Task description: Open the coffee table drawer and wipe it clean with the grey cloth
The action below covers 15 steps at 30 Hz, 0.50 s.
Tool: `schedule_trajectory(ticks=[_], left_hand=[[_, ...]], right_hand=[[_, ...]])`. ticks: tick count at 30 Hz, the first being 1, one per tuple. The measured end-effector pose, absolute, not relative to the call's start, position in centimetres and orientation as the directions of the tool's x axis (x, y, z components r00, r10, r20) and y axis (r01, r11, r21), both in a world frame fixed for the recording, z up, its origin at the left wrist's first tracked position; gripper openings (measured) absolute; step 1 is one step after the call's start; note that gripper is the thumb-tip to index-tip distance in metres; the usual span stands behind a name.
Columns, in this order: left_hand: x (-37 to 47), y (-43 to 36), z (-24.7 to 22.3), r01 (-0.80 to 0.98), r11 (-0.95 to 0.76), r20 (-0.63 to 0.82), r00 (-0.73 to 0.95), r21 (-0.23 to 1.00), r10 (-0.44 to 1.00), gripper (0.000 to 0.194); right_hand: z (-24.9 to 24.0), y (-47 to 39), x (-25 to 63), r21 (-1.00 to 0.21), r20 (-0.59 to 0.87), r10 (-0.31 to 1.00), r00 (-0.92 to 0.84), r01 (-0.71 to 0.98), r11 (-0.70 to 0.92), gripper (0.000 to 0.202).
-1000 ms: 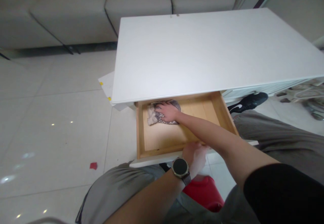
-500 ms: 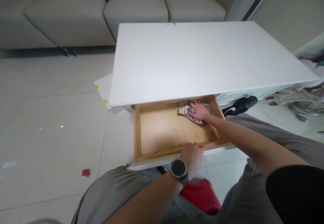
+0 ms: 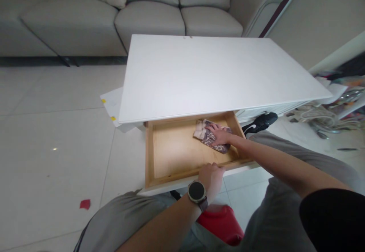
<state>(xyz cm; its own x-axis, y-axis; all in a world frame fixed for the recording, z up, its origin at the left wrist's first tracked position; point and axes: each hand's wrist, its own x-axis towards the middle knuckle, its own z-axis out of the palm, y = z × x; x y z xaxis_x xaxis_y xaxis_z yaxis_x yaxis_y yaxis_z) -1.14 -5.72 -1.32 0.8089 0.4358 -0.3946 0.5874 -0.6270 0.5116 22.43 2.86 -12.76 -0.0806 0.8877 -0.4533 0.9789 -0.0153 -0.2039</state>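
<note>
— Right hand [image 3: 219, 135], condition?

— Flat, palm down, fingers slightly spread, pressing on a patterned cloth [image 3: 207, 138]. Not pinching; it bears down on the cloth from above.

— And the cloth's position?

— On the floor of the open wooden drawer [image 3: 149, 157], in its far right corner. It shows beyond the fingertips to the left and under the heel of the hand on the near side. Its long axis runs from far left to near right, roughly in line with the forearm.

— Left hand [image 3: 211, 175]?

— Curled over the drawer's near front edge, right of centre, fingers hooked over the lip. A dark watch [image 3: 196, 192] sits on that wrist. It lies near the cloth but apart from it; the right hand is the one in contact.

— Surroundings?

— The drawer is pulled out from a white table [image 3: 211, 73]. The drawer's bare floor lies to the left of the cloth. Grey sofa [image 3: 114, 16] at the far side, pale tiled floor [image 3: 51, 138] on the left, a red object [image 3: 222, 223] between the person's knees.
</note>
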Motion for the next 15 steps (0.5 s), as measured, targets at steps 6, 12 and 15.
schedule_trajectory(ticks=[6, 12, 15], left_hand=[[-0.8, -5.8, -0.6, 0.622, -0.623, -0.430, 0.781, 0.474, 0.453, 0.038], [-0.5, -6.3, -1.0, 0.610, -0.651, -0.400, 0.791, 0.452, 0.464, 0.038], [-0.5, -6.4, -1.5, 0.606, -0.655, -0.375, 0.795, 0.451, 0.477, 0.038]], right_hand=[[-13.5, 2.6, 19.4, -0.292, -0.221, 0.975, -0.023, 0.956, -0.043, 0.068], [-12.9, 4.1, 19.3, -0.288, 0.125, 0.875, 0.468, 0.861, -0.420, 0.057], [-11.7, 3.8, 20.8, -0.282, 0.225, 0.729, 0.646, 0.760, -0.586, 0.060]])
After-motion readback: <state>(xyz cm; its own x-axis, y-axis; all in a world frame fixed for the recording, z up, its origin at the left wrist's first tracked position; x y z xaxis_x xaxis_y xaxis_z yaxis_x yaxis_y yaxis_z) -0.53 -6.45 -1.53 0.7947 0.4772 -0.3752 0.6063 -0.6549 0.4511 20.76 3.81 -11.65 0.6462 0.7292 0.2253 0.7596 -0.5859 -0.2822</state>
